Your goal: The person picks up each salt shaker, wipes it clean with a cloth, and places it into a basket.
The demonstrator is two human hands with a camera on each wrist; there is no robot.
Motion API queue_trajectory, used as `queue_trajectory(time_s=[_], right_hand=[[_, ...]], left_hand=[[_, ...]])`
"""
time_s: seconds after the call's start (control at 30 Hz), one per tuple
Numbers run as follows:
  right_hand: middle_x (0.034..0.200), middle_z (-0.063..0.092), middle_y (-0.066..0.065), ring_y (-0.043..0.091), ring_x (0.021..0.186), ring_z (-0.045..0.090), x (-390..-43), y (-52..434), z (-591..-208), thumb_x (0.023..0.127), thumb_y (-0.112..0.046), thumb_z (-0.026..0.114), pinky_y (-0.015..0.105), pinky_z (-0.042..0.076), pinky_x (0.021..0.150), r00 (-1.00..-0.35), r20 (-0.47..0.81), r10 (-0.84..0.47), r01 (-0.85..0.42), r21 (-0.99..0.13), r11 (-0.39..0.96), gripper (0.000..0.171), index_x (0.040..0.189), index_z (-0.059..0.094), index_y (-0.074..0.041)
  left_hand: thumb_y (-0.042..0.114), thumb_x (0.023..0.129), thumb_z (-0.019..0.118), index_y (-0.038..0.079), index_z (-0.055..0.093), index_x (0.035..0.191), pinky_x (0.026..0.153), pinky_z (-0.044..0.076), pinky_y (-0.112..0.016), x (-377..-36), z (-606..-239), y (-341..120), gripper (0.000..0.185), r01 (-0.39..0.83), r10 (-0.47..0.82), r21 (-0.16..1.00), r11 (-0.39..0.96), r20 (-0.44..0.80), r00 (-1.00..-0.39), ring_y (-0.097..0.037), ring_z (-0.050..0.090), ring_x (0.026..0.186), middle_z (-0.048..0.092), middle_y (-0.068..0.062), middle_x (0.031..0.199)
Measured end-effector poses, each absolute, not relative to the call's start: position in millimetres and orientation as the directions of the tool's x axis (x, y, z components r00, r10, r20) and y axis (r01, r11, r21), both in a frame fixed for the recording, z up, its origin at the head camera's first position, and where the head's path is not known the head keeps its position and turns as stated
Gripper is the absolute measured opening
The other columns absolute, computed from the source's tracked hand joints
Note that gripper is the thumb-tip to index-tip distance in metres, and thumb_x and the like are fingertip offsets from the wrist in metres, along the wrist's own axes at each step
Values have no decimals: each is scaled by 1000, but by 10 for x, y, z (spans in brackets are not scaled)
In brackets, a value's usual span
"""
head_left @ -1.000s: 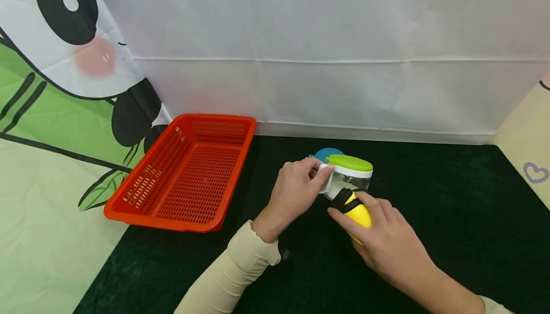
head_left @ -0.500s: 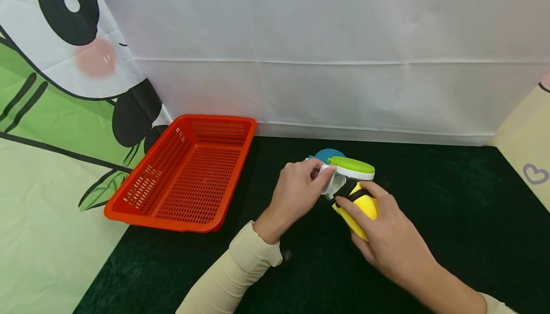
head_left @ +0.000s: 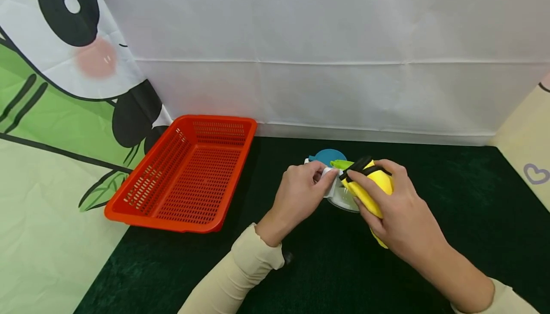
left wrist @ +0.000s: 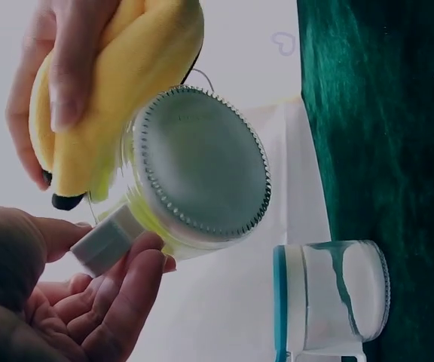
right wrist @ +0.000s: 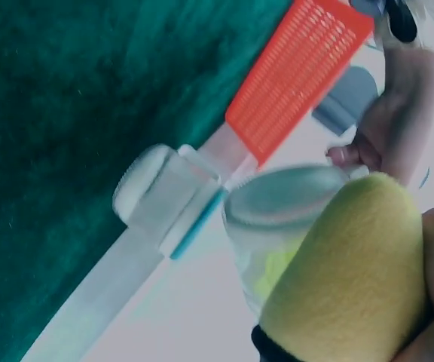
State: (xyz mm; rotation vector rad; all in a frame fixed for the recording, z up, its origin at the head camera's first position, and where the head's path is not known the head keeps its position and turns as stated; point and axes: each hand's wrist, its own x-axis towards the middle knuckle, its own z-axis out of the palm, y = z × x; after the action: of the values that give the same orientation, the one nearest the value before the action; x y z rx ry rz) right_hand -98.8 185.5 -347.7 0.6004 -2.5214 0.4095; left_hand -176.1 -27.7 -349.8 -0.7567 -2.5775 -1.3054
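My left hand pinches the white handle of a glass jar between thumb and fingers. The jar has a green lid with a white rim, and its ridged base faces the left wrist camera, above the tabletop. My right hand grips a bunched, fuzzy yellow cloth with black edging, held against the jar's right side. In the head view, cloth and fingers hide much of the lid and glass. Just behind stands a second glass jar with a blue lid and white handle.
A red slotted plastic basket sits at the left of the dark green tabletop. A white sheet hangs along the back edge, and a printed cartoon sheet runs down the left. A small dark object lies by the left wrist.
My right hand has moved the yellow cloth up and right, from the jar's lower front to its side near the lid, covering most of the green. The left hand has barely shifted.
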Motion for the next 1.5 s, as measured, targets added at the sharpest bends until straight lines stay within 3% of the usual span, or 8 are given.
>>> queue_trajectory(time_s=[0.13, 0.27, 0.6, 0.87, 1.1, 1.2, 1.33, 1.5], right_hand=[[142, 40, 28, 43, 111, 54, -916, 1794, -3584, 76, -20, 88, 56, 59, 81, -735, 511, -445, -553, -75, 830, 78, 146, 55, -28], [142, 42, 24, 40, 105, 56, -852, 1745, -3686, 70, -26, 93, 52, 59, 79, -718, 468, -515, -586, -8, 810, 86, 146, 54, -31], [141, 42, 28, 47, 108, 55, -1024, 1761, -3518, 71, -11, 92, 60, 59, 76, -703, 592, -395, -514, -39, 857, 82, 144, 57, -27], [142, 43, 23, 40, 107, 54, -913, 1720, -3732, 70, -19, 93, 53, 58, 80, -707, 512, -488, -581, -26, 814, 87, 147, 54, -31], [144, 39, 28, 44, 111, 51, -1032, 1910, -3624, 81, -18, 76, 59, 58, 73, -705, 617, -351, -512, -100, 853, 70, 146, 55, -29], [144, 38, 28, 46, 111, 51, -1079, 1903, -3554, 80, -14, 80, 62, 58, 72, -702, 650, -291, -487, -140, 862, 71, 145, 56, -27], [144, 39, 29, 48, 112, 49, -1050, 1797, -3614, 79, -14, 81, 62, 57, 75, -675, 649, -352, -539, -107, 836, 73, 146, 56, -28], [143, 39, 29, 46, 109, 49, -974, 1807, -3834, 104, -42, 48, 58, 57, 72, -657, 639, -401, -586, -97, 805, 44, 146, 56, -30]], left_hand=[[36, 104, 64, 9, 74, 106, 46, 45, -23, -1764, -3497, -283, 29, 508, 349, 701, 501, 373, -859, -8, 51, 54, 56, 6, 67], [36, 104, 64, 8, 74, 106, 47, 47, -23, -1767, -3505, -293, 29, 499, 339, 696, 516, 369, -865, -8, 52, 55, 55, 4, 67], [35, 104, 64, 9, 73, 104, 46, 43, -24, -1772, -3488, -276, 27, 520, 343, 694, 497, 394, -853, -9, 50, 55, 54, 6, 65], [33, 104, 65, 7, 72, 110, 61, 55, -20, -1810, -3440, -363, 27, 484, 292, 716, 502, 386, -875, -8, 62, 67, 74, -1, 92], [32, 104, 65, 9, 72, 110, 57, 54, -24, -1804, -3473, -370, 25, 511, 334, 740, 438, 394, -856, -8, 59, 65, 70, 4, 86], [33, 105, 63, 8, 72, 109, 57, 54, -23, -1792, -3508, -334, 26, 534, 361, 733, 422, 405, -840, -7, 58, 64, 68, 4, 81], [31, 105, 63, 7, 73, 108, 57, 55, -22, -1787, -3533, -316, 26, 521, 333, 746, 415, 409, -850, -6, 59, 63, 68, 3, 80], [28, 104, 65, 5, 73, 109, 61, 58, -24, -1809, -3487, -368, 24, 495, 280, 787, 369, 414, -866, -7, 64, 67, 75, -1, 89]])
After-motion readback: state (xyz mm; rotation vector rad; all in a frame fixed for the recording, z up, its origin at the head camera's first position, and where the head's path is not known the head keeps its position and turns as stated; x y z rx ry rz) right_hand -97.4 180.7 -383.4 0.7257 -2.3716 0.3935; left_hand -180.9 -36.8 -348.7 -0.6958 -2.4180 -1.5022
